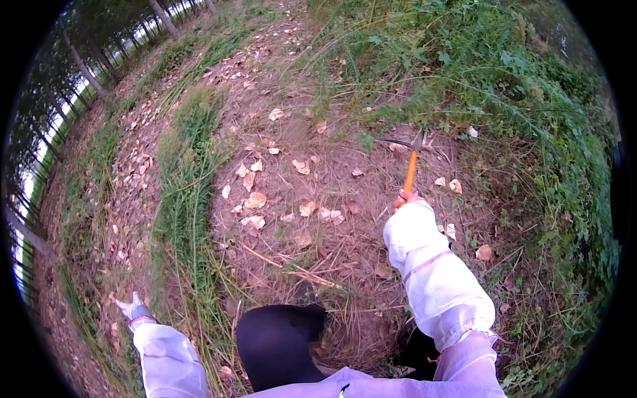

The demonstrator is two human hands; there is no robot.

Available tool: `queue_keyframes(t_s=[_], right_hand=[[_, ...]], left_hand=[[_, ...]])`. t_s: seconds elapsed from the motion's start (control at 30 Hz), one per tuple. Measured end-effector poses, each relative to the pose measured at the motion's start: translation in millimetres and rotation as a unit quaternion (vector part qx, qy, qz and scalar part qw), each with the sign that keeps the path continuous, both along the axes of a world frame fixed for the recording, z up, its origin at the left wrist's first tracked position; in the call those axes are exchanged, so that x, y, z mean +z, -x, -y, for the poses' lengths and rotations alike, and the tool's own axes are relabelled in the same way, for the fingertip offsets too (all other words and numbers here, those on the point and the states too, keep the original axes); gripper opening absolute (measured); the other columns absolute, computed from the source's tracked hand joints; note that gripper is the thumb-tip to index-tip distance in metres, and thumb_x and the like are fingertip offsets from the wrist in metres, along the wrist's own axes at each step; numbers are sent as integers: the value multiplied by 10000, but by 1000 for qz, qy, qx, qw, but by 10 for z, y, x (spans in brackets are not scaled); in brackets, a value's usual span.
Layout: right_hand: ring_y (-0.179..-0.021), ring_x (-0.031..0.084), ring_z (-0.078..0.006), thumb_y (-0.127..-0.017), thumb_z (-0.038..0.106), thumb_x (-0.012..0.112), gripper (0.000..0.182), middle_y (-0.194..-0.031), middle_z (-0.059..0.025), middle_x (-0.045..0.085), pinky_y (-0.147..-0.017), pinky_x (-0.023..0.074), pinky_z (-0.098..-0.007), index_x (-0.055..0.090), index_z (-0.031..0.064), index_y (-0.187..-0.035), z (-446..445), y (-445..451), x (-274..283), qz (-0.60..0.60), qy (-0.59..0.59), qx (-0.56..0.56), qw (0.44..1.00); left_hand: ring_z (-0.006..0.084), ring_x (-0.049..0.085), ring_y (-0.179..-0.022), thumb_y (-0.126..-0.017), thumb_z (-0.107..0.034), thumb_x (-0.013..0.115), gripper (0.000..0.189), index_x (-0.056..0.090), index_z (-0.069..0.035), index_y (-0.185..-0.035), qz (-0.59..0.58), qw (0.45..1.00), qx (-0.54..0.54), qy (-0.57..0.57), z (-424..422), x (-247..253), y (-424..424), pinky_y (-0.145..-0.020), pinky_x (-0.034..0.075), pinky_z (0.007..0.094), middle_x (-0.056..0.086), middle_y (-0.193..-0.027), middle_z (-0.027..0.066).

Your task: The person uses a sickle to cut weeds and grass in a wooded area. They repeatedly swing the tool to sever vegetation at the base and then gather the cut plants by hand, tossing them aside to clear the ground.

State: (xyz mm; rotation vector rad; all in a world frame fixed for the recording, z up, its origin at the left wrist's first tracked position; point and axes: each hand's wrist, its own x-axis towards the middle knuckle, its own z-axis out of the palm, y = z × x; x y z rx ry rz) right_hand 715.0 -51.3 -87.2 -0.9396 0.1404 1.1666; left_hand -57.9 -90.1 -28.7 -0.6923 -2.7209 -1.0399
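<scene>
My right hand (410, 196) grips the orange handle (409, 171) of a sickle. Its thin curved blade (395, 143) points left, low over the ground beside standing weeds (366, 141). My left hand (133, 307), in a grey glove, is held out at the lower left with its fingers apart and nothing in it. Between my hands lies a long row of cut green weeds (186, 219), to the right of my left hand. White sleeve covers hide both forearms.
Dense green weeds (527, 84) stand at the upper right and along the right side. Dry leaves (255, 200) and loose dry stalks (293, 268) lie on the brown soil before my bent knee (278, 338). Tree trunks (84, 69) line the upper left.
</scene>
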Motion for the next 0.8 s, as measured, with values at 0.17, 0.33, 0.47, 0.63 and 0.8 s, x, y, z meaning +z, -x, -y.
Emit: queue_keyframes(t_s=[0.17, 0.33, 0.47, 0.63, 0.8], right_hand=[[-498, 465, -159, -883, 114, 539, 137, -606, -25, 493, -452, 415, -297, 408, 89, -852, -530, 86, -23, -93, -72, -13, 993], [-472, 452, -136, -874, 96, 539, 107, -606, -30, 498, -422, 396, -271, 437, 68, -864, -1020, 258, 43, -130, -116, 15, 985], [-462, 444, -88, -902, 107, 520, 170, -620, -3, 474, -367, 372, -227, 479, 3, -1030, -1169, 567, 230, 51, 27, 163, 985], [-480, 450, -93, -893, 105, 511, 115, -606, -11, 455, -370, 381, -250, 463, 10, -939, -725, 684, 17, 170, 8, 220, 961], [-489, 444, -103, -892, 110, 491, 83, -599, 13, 407, -405, 397, -300, 430, 59, -867, -632, 756, -266, -50, 1, 12, 999]], left_hand=[[302, 464, -1205, -762, -34, 647, 777, 260, -159, -1425, -199, 885, -421, 2, -238, 641, -1639, -983, 412, 378, 421, -1363, 163], [230, 493, -1180, -725, -72, 726, 796, 311, -156, -1399, 6, 801, -598, 22, -916, 485, -3232, -950, 463, 300, 452, -1340, 122], [282, 489, -1175, -716, -383, 722, 882, 263, -76, -1403, -103, 725, -670, 124, -1549, -247, -3979, -959, 429, 350, 356, -1405, 164], [360, 470, -1180, -744, -497, 659, 901, 229, -72, -1411, 38, 684, -696, 215, -1671, -458, -5119, -972, 397, 390, 296, -1429, 189], [367, 432, -1214, -742, -511, 662, 914, 234, -44, -1401, 74, 632, -752, 175, -1557, -1009, -5302, -985, 379, 405, 322, -1402, 213]])
